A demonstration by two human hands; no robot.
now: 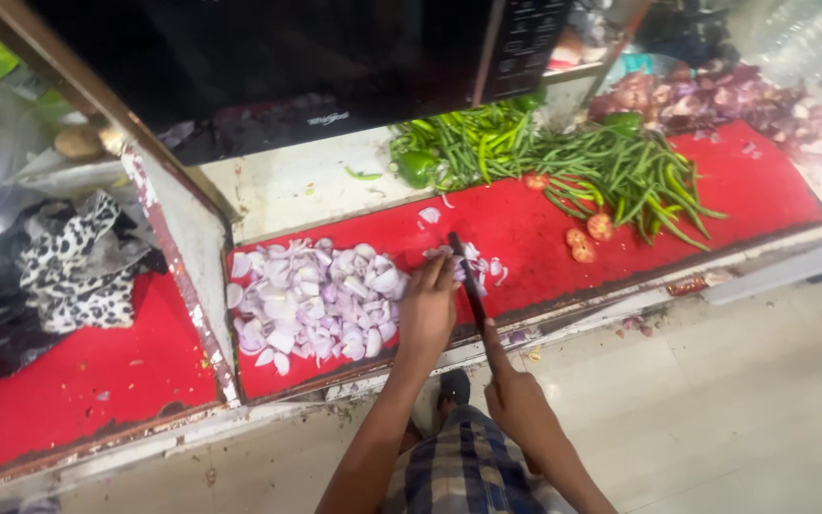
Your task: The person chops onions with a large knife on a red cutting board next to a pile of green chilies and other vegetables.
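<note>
My right hand (518,400) grips the knife (469,282), and my left hand (427,309) presses the onion pieces (476,264) on the red board (525,238). I should curl my fingers back from the blade. Farther off sits the chopped onion pile (311,300), then green chillies (620,171) and a black microwave (287,48).

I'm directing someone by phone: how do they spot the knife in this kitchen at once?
Find the long red counter mat below the black microwave. At its front edge, right of the pile of chopped onion, the right hand holds the knife: the only dark, thin, straight thing among pale onion pieces.
</note>
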